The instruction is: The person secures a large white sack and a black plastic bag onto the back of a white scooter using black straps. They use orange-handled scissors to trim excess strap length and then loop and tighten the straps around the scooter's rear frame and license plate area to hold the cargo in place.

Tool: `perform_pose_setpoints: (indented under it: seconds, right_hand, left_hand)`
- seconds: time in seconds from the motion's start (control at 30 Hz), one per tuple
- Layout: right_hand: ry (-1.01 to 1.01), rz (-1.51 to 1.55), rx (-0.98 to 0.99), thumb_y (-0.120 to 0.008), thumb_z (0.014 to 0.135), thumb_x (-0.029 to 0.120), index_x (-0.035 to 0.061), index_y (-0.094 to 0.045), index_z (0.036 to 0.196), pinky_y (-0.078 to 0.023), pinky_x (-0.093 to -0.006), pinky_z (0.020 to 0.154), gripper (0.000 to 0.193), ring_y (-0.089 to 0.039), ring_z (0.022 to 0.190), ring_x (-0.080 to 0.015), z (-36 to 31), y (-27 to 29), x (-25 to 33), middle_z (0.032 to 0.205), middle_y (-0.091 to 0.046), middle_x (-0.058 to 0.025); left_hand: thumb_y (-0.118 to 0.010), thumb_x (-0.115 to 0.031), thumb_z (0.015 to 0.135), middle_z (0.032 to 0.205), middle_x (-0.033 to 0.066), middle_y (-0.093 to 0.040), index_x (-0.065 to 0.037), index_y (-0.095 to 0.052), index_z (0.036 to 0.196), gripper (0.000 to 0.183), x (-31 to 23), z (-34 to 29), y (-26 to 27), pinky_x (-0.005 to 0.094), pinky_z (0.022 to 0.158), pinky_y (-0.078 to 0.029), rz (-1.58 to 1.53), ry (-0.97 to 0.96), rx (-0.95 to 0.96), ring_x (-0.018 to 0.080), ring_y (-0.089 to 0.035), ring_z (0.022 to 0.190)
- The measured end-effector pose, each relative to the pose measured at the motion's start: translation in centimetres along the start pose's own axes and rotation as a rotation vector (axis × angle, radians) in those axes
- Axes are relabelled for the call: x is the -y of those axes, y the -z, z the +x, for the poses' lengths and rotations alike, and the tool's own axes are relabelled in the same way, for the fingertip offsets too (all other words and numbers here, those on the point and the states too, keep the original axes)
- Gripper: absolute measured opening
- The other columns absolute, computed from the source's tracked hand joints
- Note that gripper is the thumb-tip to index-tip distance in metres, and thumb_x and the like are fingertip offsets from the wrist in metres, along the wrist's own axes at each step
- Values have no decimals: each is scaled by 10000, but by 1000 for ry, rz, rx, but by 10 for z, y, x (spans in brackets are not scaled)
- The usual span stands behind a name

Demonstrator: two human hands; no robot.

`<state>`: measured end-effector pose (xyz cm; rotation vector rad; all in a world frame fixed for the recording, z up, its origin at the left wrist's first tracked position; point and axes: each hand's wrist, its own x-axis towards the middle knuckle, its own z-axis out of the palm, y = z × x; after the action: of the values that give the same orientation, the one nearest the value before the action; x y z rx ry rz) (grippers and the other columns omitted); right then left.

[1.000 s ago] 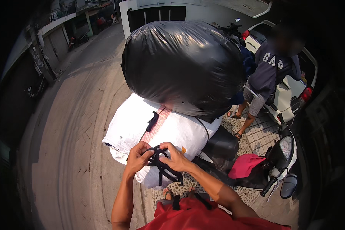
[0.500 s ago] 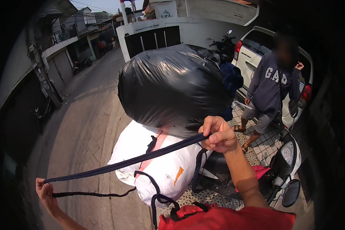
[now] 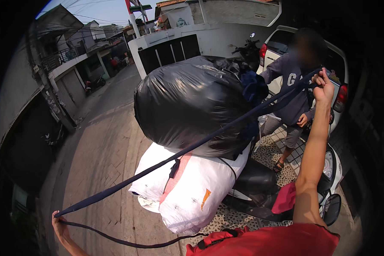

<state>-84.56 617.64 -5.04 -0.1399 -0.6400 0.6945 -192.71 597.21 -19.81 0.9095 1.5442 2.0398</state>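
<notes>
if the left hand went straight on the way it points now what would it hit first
Nothing close, it seems: gripping the dark blue cloth strap, the left hand has a free-looking way over the paved road, perhaps as far as the shadowed wall, though depth is unclear.

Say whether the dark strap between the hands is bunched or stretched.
Stretched: the dark strap runs nearly straight from left hand to right hand.

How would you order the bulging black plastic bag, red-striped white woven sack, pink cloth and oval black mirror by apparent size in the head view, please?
Black plastic bag
White woven sack
Pink cloth and oval mirror: too alike to rank
</notes>
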Motion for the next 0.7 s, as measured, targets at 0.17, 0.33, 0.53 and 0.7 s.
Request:
perform_pose_setpoints:
  seconds: [0.17, 0.33, 0.53, 0.7]
  right_hand:
    - [105, -296, 5, -612, 956, 100, 41, -618, 1151, -450, -253, 688, 204, -562, 717, -113, -2, -3, -2, 980, -663, -90]
    - [-423, -729, 801, -610, 956, 142, 3, -647, 1145, -515, -215, 652, 238, -676, 753, -121, -167, -99, -78, 941, -710, -123]
    - [-549, -1071, 1578, -712, 884, 262, 9, -526, 1347, -546, -358, 776, 560, -698, 912, -279, -315, -110, -177, 1077, -686, -195]
    - [-870, -820, 1089, -714, 892, 223, 11, -547, 1328, -544, -318, 777, 513, -691, 907, -215, -329, -28, -159, 1073, -693, -167]
  left_hand:
    - [-566, 22, 843, 589, -28, -509, -82, -610, 860, 114, -72, -3, -74, 193, 405, -351, 145, 85, 20, 53, -454, 450]
    - [-599, 56, 686, 590, 25, -562, -10, -572, 918, 242, -103, -105, -248, 221, 368, -333, 505, 7, 705, 83, -489, 414]
    - [-661, 107, 748, 704, 56, -657, 27, -629, 1188, 448, -48, -217, -384, 225, 472, -392, 403, 260, 1098, 76, -535, 541]
    - [-656, 54, 850, 758, 51, -669, 35, -710, 983, 145, 7, -219, -406, 223, 504, -389, 215, 346, 1013, 69, -525, 566]
